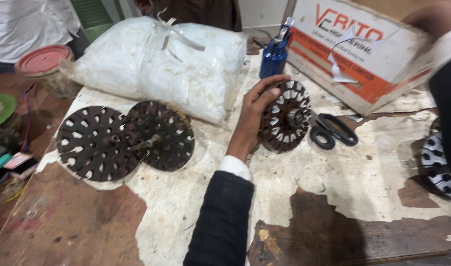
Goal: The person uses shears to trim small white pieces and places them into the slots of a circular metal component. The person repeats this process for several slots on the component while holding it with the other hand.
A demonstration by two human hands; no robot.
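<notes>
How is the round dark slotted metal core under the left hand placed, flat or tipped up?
Tipped up. The round dark slotted metal core leans on its edge on the table, its face showing, with the left hand gripping its rim.

Rusty matt metal stator core (286,117)

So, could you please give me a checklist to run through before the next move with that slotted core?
1. Left hand gripping the slotted core: ok, fingers curl over its left edge.
2. Core lying flat on the table: cannot tell.
3. Scissors away from the core: not ok, right beside it.
4. Right hand free: cannot tell, mostly out of frame.
5. Two dark discs out of the way: ok, far left.
</notes>
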